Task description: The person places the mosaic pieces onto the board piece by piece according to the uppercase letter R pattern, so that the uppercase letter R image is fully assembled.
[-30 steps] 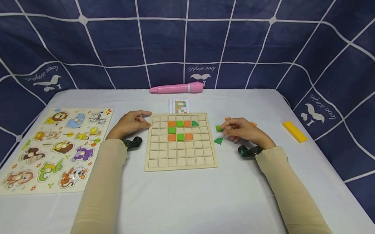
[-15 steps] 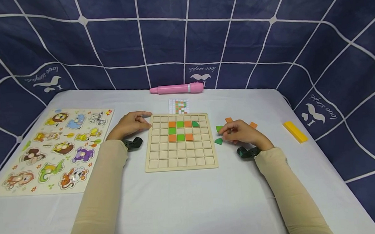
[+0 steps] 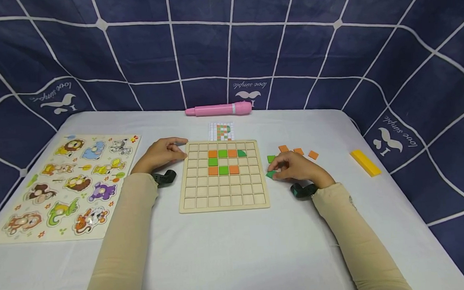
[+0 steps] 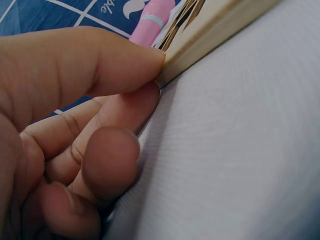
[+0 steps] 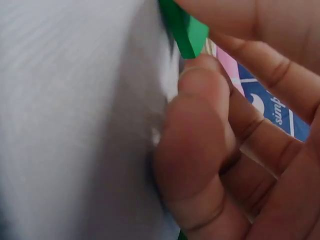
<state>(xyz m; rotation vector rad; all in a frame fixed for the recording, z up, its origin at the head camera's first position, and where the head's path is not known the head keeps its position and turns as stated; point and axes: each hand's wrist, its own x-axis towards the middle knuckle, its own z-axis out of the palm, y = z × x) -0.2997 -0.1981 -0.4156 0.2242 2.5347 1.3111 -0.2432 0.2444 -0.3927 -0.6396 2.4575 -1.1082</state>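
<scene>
A square wooden grid board lies on the table, with orange and green square tiles and one dark green quarter-circle tile set in its cells. My left hand rests at its upper left side; thumb and forefinger touch the edge, as the board edge in the left wrist view also shows. Right of the board, my right hand pinches another green quarter-circle tile between thumb and fingers. That green tile is tilted in the right wrist view, partly hidden by the thumb.
Beyond the right hand lie a green square tile and several orange tiles. A pattern card and a pink microphone-shaped toy are behind the board. An animal puzzle lies left, a yellow bar far right.
My right hand has come down and left from over the loose tiles and taken the green quarter-circle tile, uncovering orange tiles behind it. My left hand stays at the board.
</scene>
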